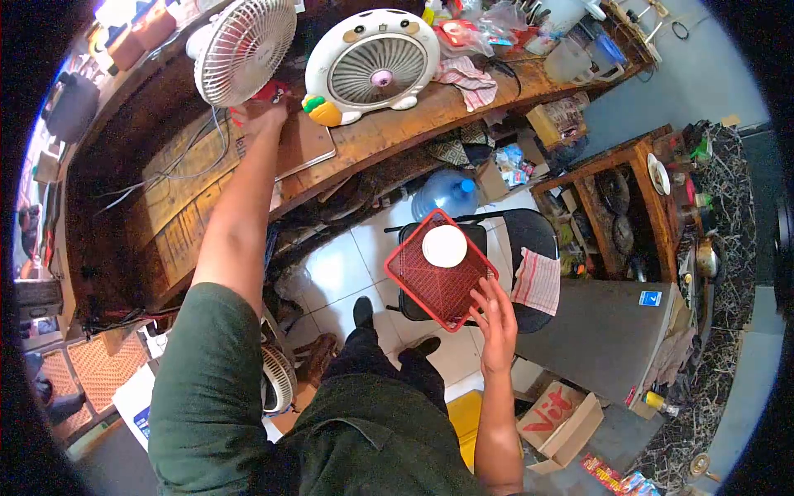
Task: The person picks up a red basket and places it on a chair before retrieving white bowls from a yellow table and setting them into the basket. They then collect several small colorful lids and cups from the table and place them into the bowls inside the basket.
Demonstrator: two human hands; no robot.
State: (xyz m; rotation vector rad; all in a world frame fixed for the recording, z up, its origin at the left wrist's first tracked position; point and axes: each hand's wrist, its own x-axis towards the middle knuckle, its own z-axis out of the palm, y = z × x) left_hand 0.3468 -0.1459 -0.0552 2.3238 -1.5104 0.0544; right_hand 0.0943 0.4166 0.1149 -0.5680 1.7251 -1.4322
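My left hand (266, 116) reaches far forward onto the wooden counter, below a white round fan (246, 54) and over a flat brown laptop-like slab (308, 142). Something red (275, 91) shows right at its fingers, which are mostly hidden, so I cannot tell whether it grips anything. Close to the right corner of a red mesh basket (430, 293), my right hand (496, 326) is open, its fingers stretched out. The basket rests on a black chair (529, 227). In it lies a round white object (444, 246), and a striped cloth (537, 279) drapes over the chair beside it.
An animal-shaped fan (376, 66) stands on the counter near another striped cloth (467, 78). A blue water jug (447, 195) sits beneath. To the right are a wooden shelf (641, 178), a grey cabinet (591, 331) and a cardboard box (566, 434). Cables (186, 169) trail across the counter.
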